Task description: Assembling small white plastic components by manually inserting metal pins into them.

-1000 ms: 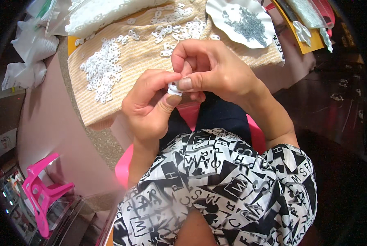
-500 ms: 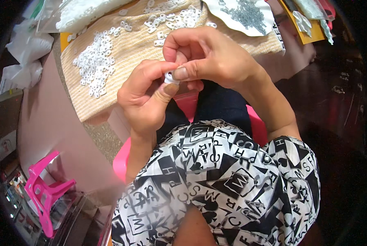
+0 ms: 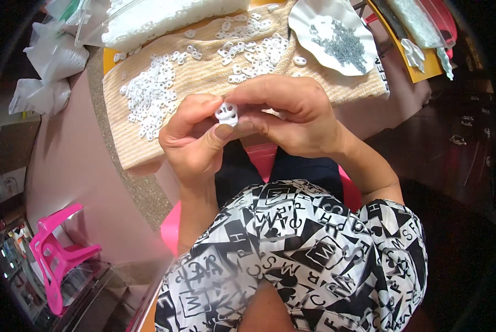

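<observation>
Pinched between both hands, just this side of the beige towel [image 3: 203,77]: one small white plastic two-hole toggle piece [image 3: 227,113], held above the lap and clear of the cloth. Left hand [image 3: 195,141] curled nearly closed, thumb and forefinger clamped on the lower edge of the piece. Right hand [image 3: 292,113] likewise drawn in tight, fingertips gripping the piece's right side and thumb pressed in from below (whether anything else sits hidden between those fingers cannot be told). Likely very light, stiff and smooth, so probably slippery in bare fingers; small enough to pop out of a loose pinch. Best taken by the flat outer edges, leaving the two holes open, with firm but not crushing pressure. On the towel, toward its left end, a scatter of matching white pieces [image 3: 151,97]; another heap [image 3: 248,50] near its far middle. At the towel's far right corner, a white crumpled dish [image 3: 314,25] holding small grey metal parts [image 3: 342,44]. Beyond the towel's far left edge, a clear bag of more white pieces [image 3: 165,16]. Well to the near left of the towel, a pink plastic stool [image 3: 59,260].
</observation>
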A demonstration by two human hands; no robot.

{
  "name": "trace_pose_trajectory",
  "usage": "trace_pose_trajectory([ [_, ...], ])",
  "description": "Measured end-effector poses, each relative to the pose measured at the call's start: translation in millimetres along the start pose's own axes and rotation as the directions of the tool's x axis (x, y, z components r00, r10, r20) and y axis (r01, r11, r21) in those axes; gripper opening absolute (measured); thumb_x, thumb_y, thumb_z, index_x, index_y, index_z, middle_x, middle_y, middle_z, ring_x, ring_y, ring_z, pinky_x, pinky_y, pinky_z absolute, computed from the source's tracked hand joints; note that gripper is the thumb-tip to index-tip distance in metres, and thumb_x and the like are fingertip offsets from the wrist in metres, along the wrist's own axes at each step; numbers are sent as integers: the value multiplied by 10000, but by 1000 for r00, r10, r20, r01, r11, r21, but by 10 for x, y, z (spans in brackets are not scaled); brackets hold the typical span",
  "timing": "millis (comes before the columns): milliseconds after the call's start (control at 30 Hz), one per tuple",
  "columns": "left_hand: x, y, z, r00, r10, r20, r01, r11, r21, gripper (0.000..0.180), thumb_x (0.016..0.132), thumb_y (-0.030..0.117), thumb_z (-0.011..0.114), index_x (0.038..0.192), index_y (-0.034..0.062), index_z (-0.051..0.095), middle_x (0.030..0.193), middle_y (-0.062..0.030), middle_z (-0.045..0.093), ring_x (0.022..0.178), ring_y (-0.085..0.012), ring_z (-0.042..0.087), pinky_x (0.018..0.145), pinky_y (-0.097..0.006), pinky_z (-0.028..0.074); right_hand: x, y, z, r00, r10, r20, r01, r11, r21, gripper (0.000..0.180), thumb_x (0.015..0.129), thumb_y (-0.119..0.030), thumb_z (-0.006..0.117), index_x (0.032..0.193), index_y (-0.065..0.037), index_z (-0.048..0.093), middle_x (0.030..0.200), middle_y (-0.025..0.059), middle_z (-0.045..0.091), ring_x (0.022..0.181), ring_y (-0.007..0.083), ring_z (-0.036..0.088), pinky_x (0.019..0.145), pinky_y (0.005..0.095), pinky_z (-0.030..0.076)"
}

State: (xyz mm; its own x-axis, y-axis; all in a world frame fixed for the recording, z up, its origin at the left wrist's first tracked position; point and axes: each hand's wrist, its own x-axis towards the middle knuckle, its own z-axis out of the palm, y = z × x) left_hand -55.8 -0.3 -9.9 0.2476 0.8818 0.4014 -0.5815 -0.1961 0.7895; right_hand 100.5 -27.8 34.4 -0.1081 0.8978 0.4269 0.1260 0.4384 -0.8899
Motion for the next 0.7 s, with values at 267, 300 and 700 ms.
trace_pose_trajectory([
  [267,26,92,8,999,-27,34,26,999,35,325,655,30,726,950,-39,607,871,-114,576,795,-168,537,693,-245,421,51,-9,-66,975,-209,69,216,970,-113,207,671,12,651,869,-9,593,770,114,597,705,253,599,602,299,470],
  [300,28,109,5,998,-32,52,29,997,70,317,660,30,723,946,-39,607,869,-114,577,789,-166,538,687,-239,421,57,-18,-67,975,-211,73,218,969,-111,207,671,12,651,869,-9,593,770,114,597,705,253,599,602,299,470],
  [700,17,207,131,972,216,96,-236,879,414,234,696,37,695,899,-32,600,846,-135,590,755,-184,554,646,-233,434,3,-107,-53,964,-254,78,263,954,-145,249,647,70,623,886,8,597,814,131,595,707,254,609,606,281,489],
])
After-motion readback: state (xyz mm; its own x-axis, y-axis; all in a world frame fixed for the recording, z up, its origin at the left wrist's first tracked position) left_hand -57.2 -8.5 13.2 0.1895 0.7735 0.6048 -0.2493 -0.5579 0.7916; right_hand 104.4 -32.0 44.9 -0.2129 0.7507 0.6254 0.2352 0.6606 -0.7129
